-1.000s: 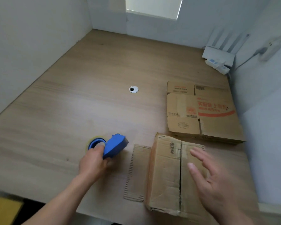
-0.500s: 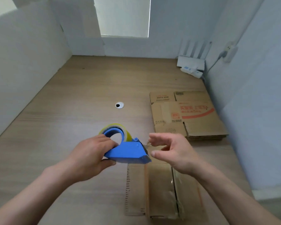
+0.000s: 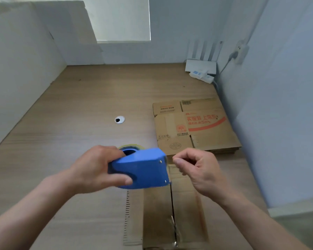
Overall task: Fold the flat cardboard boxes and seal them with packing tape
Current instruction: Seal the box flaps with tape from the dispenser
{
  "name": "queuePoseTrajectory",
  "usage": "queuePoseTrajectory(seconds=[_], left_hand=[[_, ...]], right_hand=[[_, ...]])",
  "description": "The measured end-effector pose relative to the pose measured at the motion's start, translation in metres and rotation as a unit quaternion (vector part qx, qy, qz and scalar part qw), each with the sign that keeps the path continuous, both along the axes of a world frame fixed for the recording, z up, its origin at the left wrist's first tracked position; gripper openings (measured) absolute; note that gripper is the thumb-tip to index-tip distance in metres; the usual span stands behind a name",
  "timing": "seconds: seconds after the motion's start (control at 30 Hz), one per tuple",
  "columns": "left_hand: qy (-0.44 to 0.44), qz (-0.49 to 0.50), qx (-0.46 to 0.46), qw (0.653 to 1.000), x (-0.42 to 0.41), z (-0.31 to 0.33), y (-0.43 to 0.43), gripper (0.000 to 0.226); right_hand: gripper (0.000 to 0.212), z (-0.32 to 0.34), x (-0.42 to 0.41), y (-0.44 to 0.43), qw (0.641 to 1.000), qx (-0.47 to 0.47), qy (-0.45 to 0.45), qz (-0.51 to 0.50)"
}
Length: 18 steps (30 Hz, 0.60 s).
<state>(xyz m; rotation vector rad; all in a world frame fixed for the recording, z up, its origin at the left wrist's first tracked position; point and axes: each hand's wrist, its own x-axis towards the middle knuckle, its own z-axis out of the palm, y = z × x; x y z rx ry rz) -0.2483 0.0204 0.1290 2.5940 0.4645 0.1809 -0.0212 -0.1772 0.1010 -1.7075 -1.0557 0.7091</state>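
Right hand (image 3: 197,170) has curled into a pinch, contents unclear; left hand (image 3: 96,168) grips the tape dispenser (image 3: 145,170) beside it.

Brightness: moderate, even daylight, with a cool bluish cast on the walls (image 3: 287,105).
Source: the window (image 3: 123,18) at the far end, blown out to pale white with no detail.
Shadows: faint and soft-edged, with a darker band along the near edge of the flat cardboard stack (image 3: 197,127).
Glare: small glints along the seam of the folded box (image 3: 157,213).
Blur: slight motion softness on the left hand (image 3: 96,168), the right hand (image 3: 199,170) and the tape dispenser (image 3: 143,170). The small print on the cardboard is smeared.
Distortion: wide-angle. The walls lean outward and the forearms stretch toward the lower corners.
Focus: the bottom edge is soft, and the wooden tabletop (image 3: 79,114) has a smoothed, compressed grain.
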Motion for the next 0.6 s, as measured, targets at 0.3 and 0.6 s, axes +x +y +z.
queuePoseTrajectory(seconds=[0.3,0.6], left_hand=[[0.129,0.183,-0.203,0.953,0.002,-0.016,0.045,0.078],[0.182,0.205,-0.227,0.935,0.013,-0.048,0.062,0.098]], right_hand=[[0.026,-0.040,0.053,-0.003,0.971,-0.135,0.130,-0.152],[0.022,-0.069,0.042,0.002,0.952,-0.165,0.161,-0.202]])
